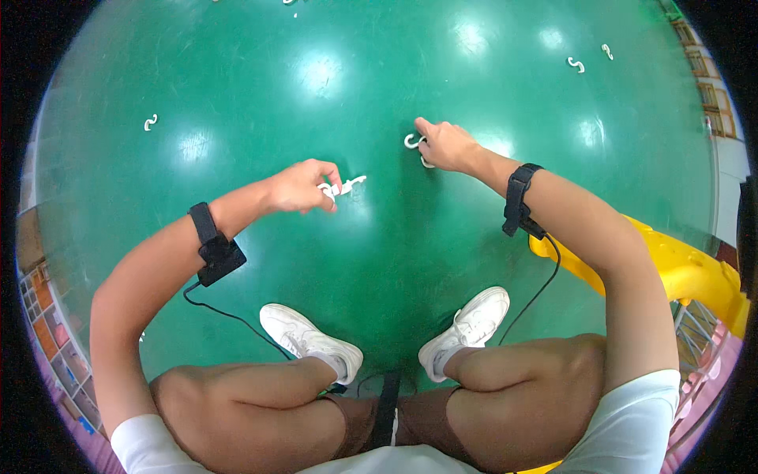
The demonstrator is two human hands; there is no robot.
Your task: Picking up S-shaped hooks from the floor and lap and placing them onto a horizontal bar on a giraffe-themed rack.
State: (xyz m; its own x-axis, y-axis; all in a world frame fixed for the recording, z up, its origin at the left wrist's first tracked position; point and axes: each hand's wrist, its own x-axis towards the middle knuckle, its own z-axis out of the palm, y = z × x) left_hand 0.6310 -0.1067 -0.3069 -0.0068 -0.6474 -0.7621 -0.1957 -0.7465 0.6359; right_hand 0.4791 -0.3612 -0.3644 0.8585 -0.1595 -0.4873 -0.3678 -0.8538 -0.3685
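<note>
My left hand (305, 186) is closed around a small bunch of white S-hooks (348, 186), held between thumb and fingers just above the green floor. One hook's end sticks out to the right; how many are held cannot be made out. Farther forward and to the right, my right hand (447, 145) has its fingers down on another white S-hook (410, 142). That hook's curved end shows left of the fingers and its other end below them; the middle is hidden by my fingers.
More white S-hooks lie apart on the green floor (379, 261): one at the left (151, 122), two at the far right (576, 65). A yellow plastic piece (679, 272) stands by my right arm. My white shoes (312, 340) are planted nearby. Cables hang from both black wrist straps (519, 197).
</note>
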